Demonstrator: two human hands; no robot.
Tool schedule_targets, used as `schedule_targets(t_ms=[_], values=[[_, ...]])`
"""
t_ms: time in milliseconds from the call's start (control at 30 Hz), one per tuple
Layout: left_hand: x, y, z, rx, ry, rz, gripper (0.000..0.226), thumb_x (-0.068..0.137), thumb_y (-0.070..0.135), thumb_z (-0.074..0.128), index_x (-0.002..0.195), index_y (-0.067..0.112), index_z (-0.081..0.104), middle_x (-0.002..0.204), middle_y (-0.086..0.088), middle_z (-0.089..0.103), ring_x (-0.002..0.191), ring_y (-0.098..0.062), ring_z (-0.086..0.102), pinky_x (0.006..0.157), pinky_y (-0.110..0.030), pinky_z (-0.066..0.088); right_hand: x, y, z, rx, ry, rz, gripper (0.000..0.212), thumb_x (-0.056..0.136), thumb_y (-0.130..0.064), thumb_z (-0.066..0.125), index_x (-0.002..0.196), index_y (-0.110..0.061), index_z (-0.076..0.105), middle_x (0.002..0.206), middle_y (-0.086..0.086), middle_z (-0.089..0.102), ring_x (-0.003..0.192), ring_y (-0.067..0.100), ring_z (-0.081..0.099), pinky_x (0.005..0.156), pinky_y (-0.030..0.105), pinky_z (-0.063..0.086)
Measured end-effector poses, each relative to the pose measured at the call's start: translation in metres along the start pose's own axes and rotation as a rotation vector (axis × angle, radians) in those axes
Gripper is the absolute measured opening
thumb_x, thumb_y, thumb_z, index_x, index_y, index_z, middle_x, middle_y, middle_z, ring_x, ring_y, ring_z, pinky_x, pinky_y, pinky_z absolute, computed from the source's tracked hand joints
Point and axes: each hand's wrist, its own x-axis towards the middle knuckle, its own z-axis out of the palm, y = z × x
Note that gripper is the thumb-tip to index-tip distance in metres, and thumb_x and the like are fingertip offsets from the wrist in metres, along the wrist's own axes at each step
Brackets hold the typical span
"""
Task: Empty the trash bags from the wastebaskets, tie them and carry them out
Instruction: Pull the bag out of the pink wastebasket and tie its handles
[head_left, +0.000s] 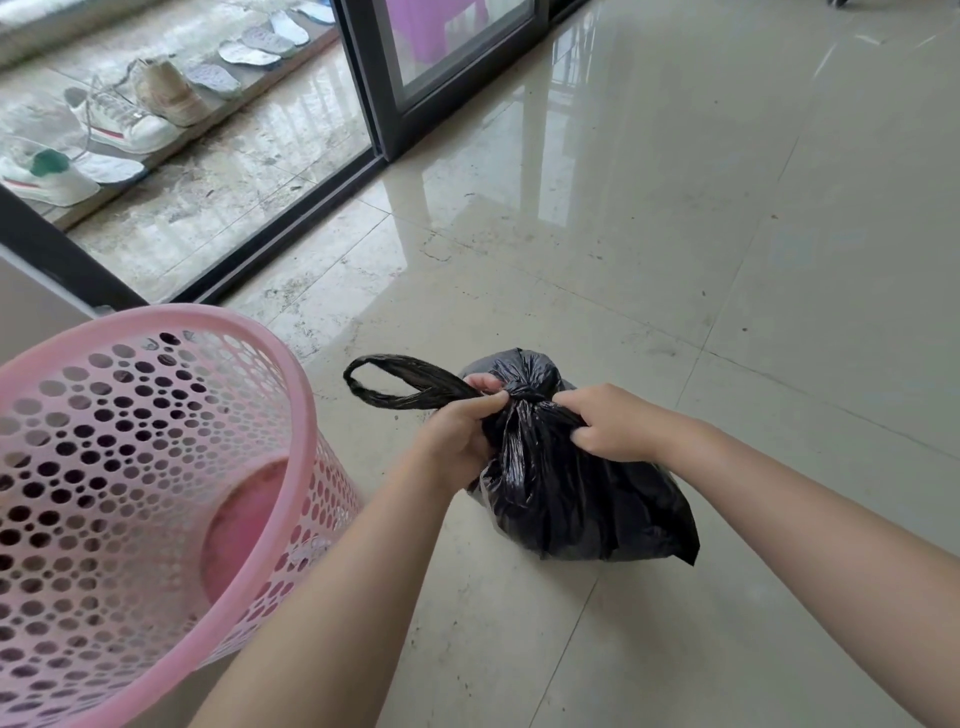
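A full black trash bag (576, 499) rests on the glossy tile floor in front of me. Its top is gathered into a knot (524, 392) between my hands. My left hand (460, 431) grips the bag's left handle, whose loop (395, 384) sticks out to the left. My right hand (613, 423) is closed on the other gathered handle just right of the knot. A pink perforated wastebasket (156, 467) stands at the lower left, with no bag in it; its pink bottom shows.
A black-framed sliding glass door (395, 104) and its floor track (291, 228) run along the upper left. Beyond it, shoes (124, 119) and insoles lie on a balcony ledge. Pale tile floor (727, 234) stretches to the right and ahead.
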Motion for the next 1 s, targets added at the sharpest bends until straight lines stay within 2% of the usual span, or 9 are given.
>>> schedule_targets(t_ms=[133, 200, 467, 667, 767, 833, 900, 967, 1000], values=[[0.004, -0.007, 0.009, -0.156, 0.034, 0.081, 0.036, 0.092, -0.010, 0.034, 0.071, 0.018, 0.044, 0.065, 0.001, 0.050, 0.058, -0.011, 0.055, 0.057, -0.021, 0.049, 0.002, 0.000, 0.000, 0.026, 0.035, 0.019, 0.016, 0.081, 0.003, 0.041, 0.091, -0.001, 0.051, 0.105, 0.023, 0.063, 0.099, 0.032, 0.057, 0.071, 0.027, 0.033], [0.003, -0.008, 0.010, -0.152, 0.003, 0.092, 0.037, 0.093, -0.010, 0.032, 0.073, 0.018, 0.045, 0.065, 0.003, 0.056, 0.058, -0.009, 0.059, 0.058, -0.020, 0.051, 0.002, 0.002, 0.002, 0.031, 0.020, 0.036, 0.023, 0.081, 0.003, 0.040, 0.100, 0.002, 0.053, 0.107, 0.023, 0.062, 0.101, 0.032, 0.056, 0.073, 0.028, 0.035], [0.004, -0.013, 0.013, -0.134, -0.068, 0.189, 0.043, 0.092, -0.014, 0.026, 0.086, 0.017, 0.054, 0.078, 0.000, 0.063, 0.075, -0.014, 0.060, 0.075, -0.027, 0.049, 0.001, 0.004, 0.000, -0.009, 0.020, 0.060, 0.019, 0.081, 0.001, 0.040, 0.096, 0.001, 0.052, 0.107, 0.022, 0.062, 0.100, 0.031, 0.056, 0.078, 0.034, 0.041], [0.009, -0.014, -0.007, 0.008, 0.140, 0.143, 0.024, 0.087, -0.008, 0.052, 0.076, 0.011, 0.060, 0.054, 0.005, 0.069, 0.051, -0.007, 0.067, 0.052, -0.018, 0.054, -0.007, 0.002, -0.007, 0.075, -0.112, 0.013, 0.005, 0.084, -0.009, 0.050, 0.084, -0.013, 0.052, 0.080, 0.005, 0.053, 0.080, 0.019, 0.048, 0.067, 0.027, 0.035], [0.012, -0.021, -0.013, 0.030, 0.223, 0.167, 0.018, 0.083, -0.013, 0.055, 0.080, 0.004, 0.062, 0.064, -0.002, 0.070, 0.065, -0.016, 0.066, 0.067, -0.027, 0.054, -0.007, -0.004, -0.017, 0.243, 0.067, 0.002, 0.017, 0.090, -0.017, 0.052, 0.093, -0.009, 0.066, 0.077, 0.000, 0.057, 0.074, 0.014, 0.048, 0.063, 0.022, 0.035], [0.011, -0.024, -0.013, 0.041, 0.211, 0.191, 0.020, 0.082, -0.016, 0.055, 0.079, 0.003, 0.062, 0.067, -0.004, 0.069, 0.068, -0.016, 0.064, 0.076, -0.030, 0.052, -0.001, -0.010, -0.023, 0.227, 0.231, -0.029, 0.023, 0.092, -0.011, 0.048, 0.105, -0.007, 0.066, 0.089, 0.003, 0.059, 0.078, 0.015, 0.052, 0.067, 0.021, 0.036], [0.008, -0.023, -0.012, 0.076, 0.200, 0.215, 0.026, 0.081, -0.017, 0.055, 0.072, 0.007, 0.060, 0.052, 0.005, 0.067, 0.054, -0.008, 0.062, 0.064, -0.020, 0.053, 0.005, -0.020, -0.028, 0.163, 0.218, -0.080, 0.036, 0.091, -0.003, 0.043, 0.121, -0.013, 0.059, 0.101, 0.004, 0.057, 0.086, 0.022, 0.055, 0.073, 0.022, 0.041], [0.006, -0.020, -0.011, 0.154, 0.204, 0.238, 0.028, 0.081, -0.017, 0.055, 0.069, 0.008, 0.056, 0.040, 0.007, 0.061, 0.042, -0.002, 0.056, 0.045, -0.011, 0.046, 0.011, -0.029, -0.029, 0.104, 0.070, -0.108, 0.048, 0.088, 0.003, 0.038, 0.126, -0.022, 0.055, 0.101, 0.002, 0.057, 0.083, 0.025, 0.054, 0.075, 0.023, 0.044], [0.005, -0.019, -0.012, 0.182, 0.217, 0.248, 0.027, 0.081, -0.016, 0.056, 0.068, 0.008, 0.057, 0.040, 0.008, 0.061, 0.044, -0.004, 0.056, 0.043, -0.011, 0.045, 0.014, -0.031, -0.029, 0.069, 0.000, -0.110, 0.050, 0.086, 0.004, 0.038, 0.123, -0.023, 0.057, 0.097, 0.001, 0.059, 0.080, 0.023, 0.055, 0.075, 0.020, 0.045]])
